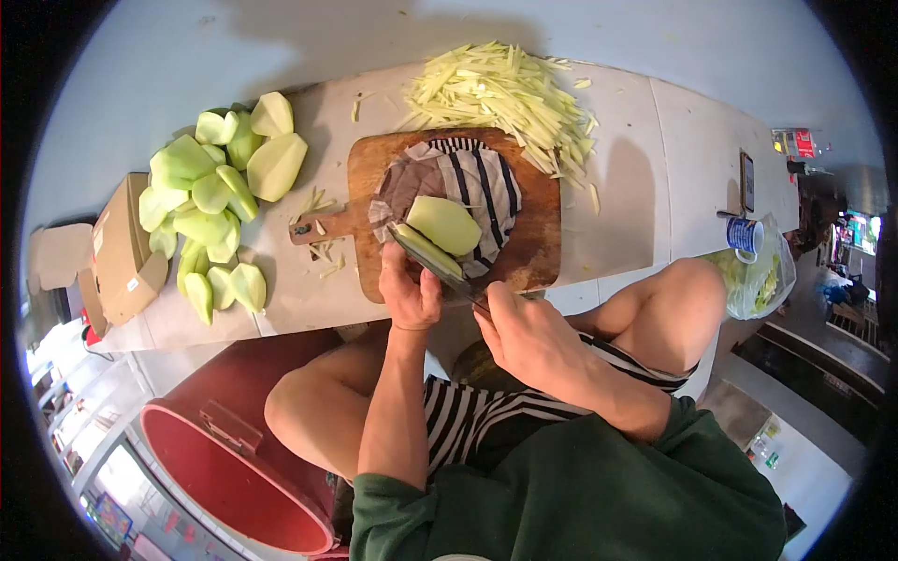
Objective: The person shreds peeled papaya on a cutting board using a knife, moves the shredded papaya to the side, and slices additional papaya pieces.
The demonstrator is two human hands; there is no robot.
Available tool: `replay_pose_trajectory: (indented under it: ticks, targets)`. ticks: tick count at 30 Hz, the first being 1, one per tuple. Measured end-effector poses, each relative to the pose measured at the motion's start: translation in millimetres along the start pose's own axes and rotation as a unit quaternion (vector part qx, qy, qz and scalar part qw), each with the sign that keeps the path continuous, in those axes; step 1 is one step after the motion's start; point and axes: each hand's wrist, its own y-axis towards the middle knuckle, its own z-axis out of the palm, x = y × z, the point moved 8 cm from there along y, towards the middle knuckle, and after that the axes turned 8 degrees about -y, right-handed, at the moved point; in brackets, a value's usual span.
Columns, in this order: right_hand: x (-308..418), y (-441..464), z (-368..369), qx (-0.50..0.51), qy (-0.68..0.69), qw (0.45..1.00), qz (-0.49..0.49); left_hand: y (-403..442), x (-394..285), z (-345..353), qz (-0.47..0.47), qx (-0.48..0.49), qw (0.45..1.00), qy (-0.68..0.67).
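Note:
My right hand is wrapped round the handle of a knife, its blade slanting up and left. My left hand is closed on a pale green slice of peeled fruit, which looks like green mango, right against the blade. The blade and my fingers partly hide this slice. Just beyond it, a larger pale green piece rests on a folded striped cloth. Beneath the cloth is a wooden cutting board with its handle pointing left.
A heap of thin pale strips lies behind the board, partly over its edge. Peeled fruit pieces are piled at left by a cardboard box. A red bin stands below left. Right are a phone, blue can and plastic bag.

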Motion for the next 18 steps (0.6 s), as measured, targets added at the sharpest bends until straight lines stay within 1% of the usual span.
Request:
replay_pose_trajectory:
  ticks: [1,3,5,6,8,12,14,18]
  targets:
    - [-3,0,4,-0.022,0.013,1.000,-0.012,0,1,0,0.009,0.005,1.000,0.011]
    - [-21,11,29,-0.016,0.012,1.000,-0.003,-4,-1,3,0.016,0.011,1.000,0.020]
    - [-30,19,37,0.000,0.020,1.000,0.017,7,-13,3,0.069,-0.035,0.997,0.019]
    - [-28,20,35,-0.001,0.021,1.000,0.014,9,-19,4,0.072,-0.036,0.997,0.021]
    - [-25,19,29,0.004,0.004,1.000,0.013,10,-22,4,0.024,-0.048,0.999,0.002]
    - [-14,9,10,0.012,0.034,0.999,0.017,10,-23,3,0.046,-0.058,0.997,0.000]
    - [-2,-2,-8,0.015,0.021,1.000,0.016,12,-32,4,0.069,-0.058,0.995,0.038]
    - [10,-11,-22,0.005,0.013,1.000,-0.003,10,-21,6,0.084,-0.049,0.995,0.001]
